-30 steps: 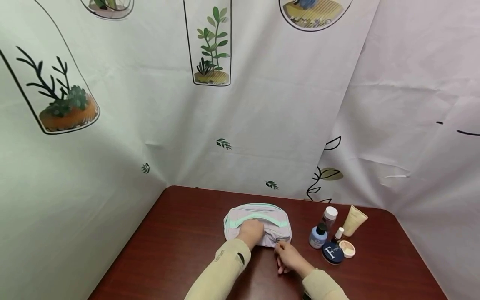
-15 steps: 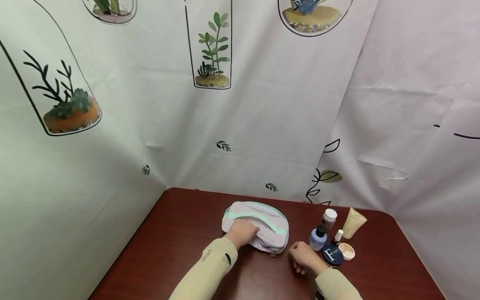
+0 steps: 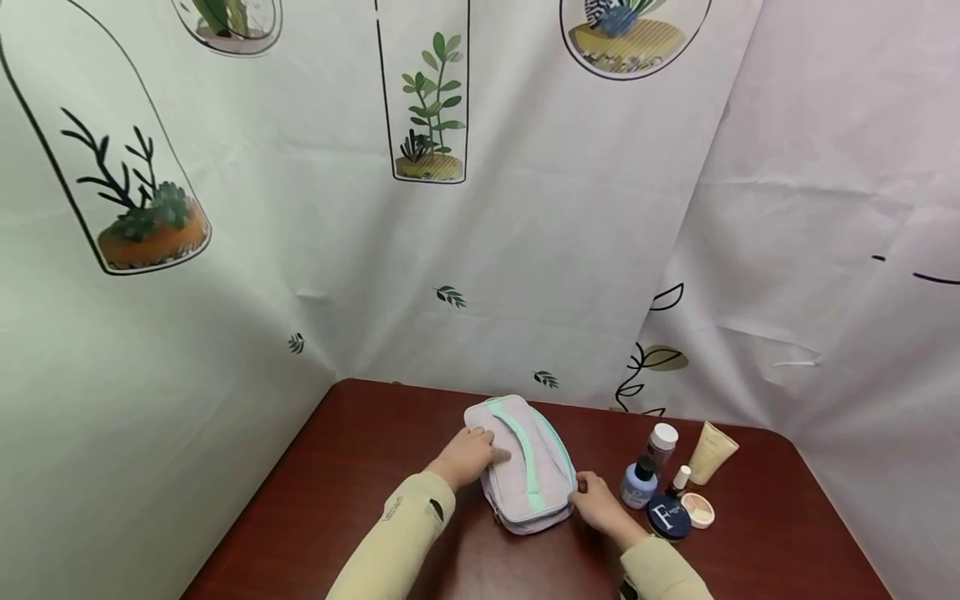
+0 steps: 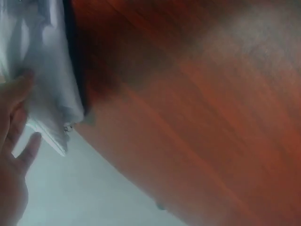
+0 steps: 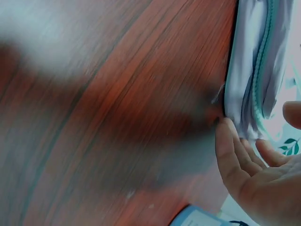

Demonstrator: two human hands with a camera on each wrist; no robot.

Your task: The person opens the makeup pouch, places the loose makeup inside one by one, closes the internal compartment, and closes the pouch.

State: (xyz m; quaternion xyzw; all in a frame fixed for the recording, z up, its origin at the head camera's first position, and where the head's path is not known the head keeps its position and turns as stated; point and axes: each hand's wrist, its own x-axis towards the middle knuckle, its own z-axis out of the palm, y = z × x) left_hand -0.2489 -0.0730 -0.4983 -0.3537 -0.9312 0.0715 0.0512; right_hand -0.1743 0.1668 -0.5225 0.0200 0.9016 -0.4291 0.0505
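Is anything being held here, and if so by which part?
No firm grip shows: the left hand rests on the left side of the bag, though a pinch there cannot be ruled out; the right hand touches its near right corner.

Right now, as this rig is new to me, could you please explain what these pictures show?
No machine here: just a person's two bare hands. The wide view comes from a head camera looking forward and down; the close views from a camera on each wrist. On the brown table lies a lilac pouch with a mint handle. The left hand touches one side, the right hand its near right corner; neither clearly grips it. To its right are a blue bottle, a white-capped bottle, a small bottle, a cream tube, a dark round case and a pale round compact.
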